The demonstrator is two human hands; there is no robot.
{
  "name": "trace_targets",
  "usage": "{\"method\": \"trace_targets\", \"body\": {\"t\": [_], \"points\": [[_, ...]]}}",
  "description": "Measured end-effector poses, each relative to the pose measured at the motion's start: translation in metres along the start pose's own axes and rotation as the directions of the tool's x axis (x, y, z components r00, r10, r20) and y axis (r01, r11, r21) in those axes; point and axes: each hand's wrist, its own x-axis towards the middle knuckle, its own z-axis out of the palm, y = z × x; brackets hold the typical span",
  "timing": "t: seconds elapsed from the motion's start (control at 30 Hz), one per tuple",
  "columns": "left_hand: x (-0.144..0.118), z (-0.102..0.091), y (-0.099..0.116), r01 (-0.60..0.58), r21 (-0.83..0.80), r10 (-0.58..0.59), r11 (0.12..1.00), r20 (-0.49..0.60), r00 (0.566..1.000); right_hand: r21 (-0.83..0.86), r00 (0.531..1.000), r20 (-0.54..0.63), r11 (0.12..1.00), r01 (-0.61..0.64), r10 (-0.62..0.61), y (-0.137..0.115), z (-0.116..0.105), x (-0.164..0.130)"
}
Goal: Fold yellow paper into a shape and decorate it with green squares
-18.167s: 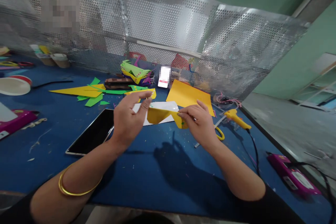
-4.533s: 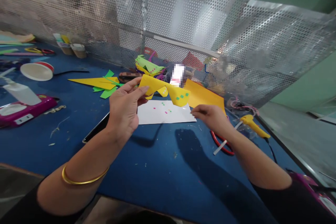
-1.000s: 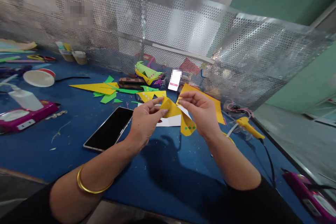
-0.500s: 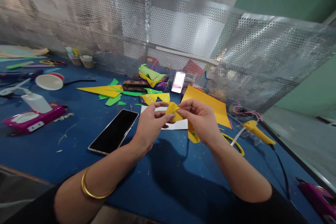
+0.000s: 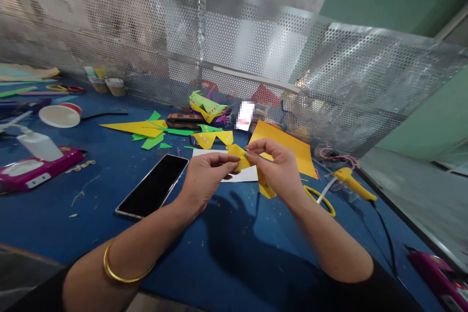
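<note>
Nearest you, your two forearms reach out over the blue desk (image 5: 226, 253), a gold bangle (image 5: 120, 268) on the left wrist. Your left hand (image 5: 203, 183) and right hand (image 5: 280, 170) meet above the desk, just this side of its middle. Both sets of fingers are pressed together in a pinch on the same folded yellow paper piece (image 5: 239, 162): the left thumb and forefinger hold its left end, the right fingers (image 5: 256, 148) hold its top edge, and a flap with small green dots (image 5: 266, 188) hangs down below your right palm. The piece is in the air, not resting on anything.

Judged from how it looks, the paper is already folded into shape and carries some dots, so the decorating seems partly done; how much is left cannot be told.

To the left, beside your left hand, a dark smartphone (image 5: 152, 186) lies flat. Just behind the hands sits a white sheet (image 5: 248, 174), and to the right a yellow glue gun (image 5: 353, 184) with its black cord. Further left lies a pink case (image 5: 36, 170). Further off, a large orange-yellow sheet (image 5: 288, 144) lies behind your right hand, with yellow and green paper offcuts (image 5: 146, 129) spread to the left. A white paper bowl (image 5: 59, 116) is at the far left, and a perforated metal screen (image 5: 256, 58) closes the far edge.
</note>
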Motion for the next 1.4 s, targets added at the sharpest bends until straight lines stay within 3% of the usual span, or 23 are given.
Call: {"method": "trace_targets", "body": {"t": [0.37, 0.9, 1.0, 1.17, 1.4], "points": [[0.002, -0.002, -0.003, -0.023, -0.055, 0.024, 0.998, 0.011, 1.0, -0.327, 0.951, -0.04, 0.903, 0.278, -0.307, -0.008, 0.008, -0.01], [0.004, -0.002, -0.004, -0.027, 0.07, 0.027, 0.997, 0.002, 1.0, -0.439, 0.933, -0.039, 0.845, 0.306, -0.357, -0.007, 0.014, -0.015], [0.003, -0.002, -0.004, -0.031, 0.062, 0.032, 0.998, -0.023, 0.999, -0.414, 0.945, -0.05, 0.868, 0.276, -0.324, -0.007, 0.009, -0.012], [0.002, 0.0, -0.002, -0.043, 0.089, 0.045, 0.995, -0.026, 0.999, -0.215, 0.987, 0.015, 0.964, 0.157, -0.158, -0.003, 0.006, -0.007], [0.001, 0.0, -0.002, -0.067, 0.145, 0.068, 0.987, -0.007, 0.998, -0.127, 0.993, 0.09, 0.988, 0.085, -0.074, -0.001, 0.007, -0.005]]}}
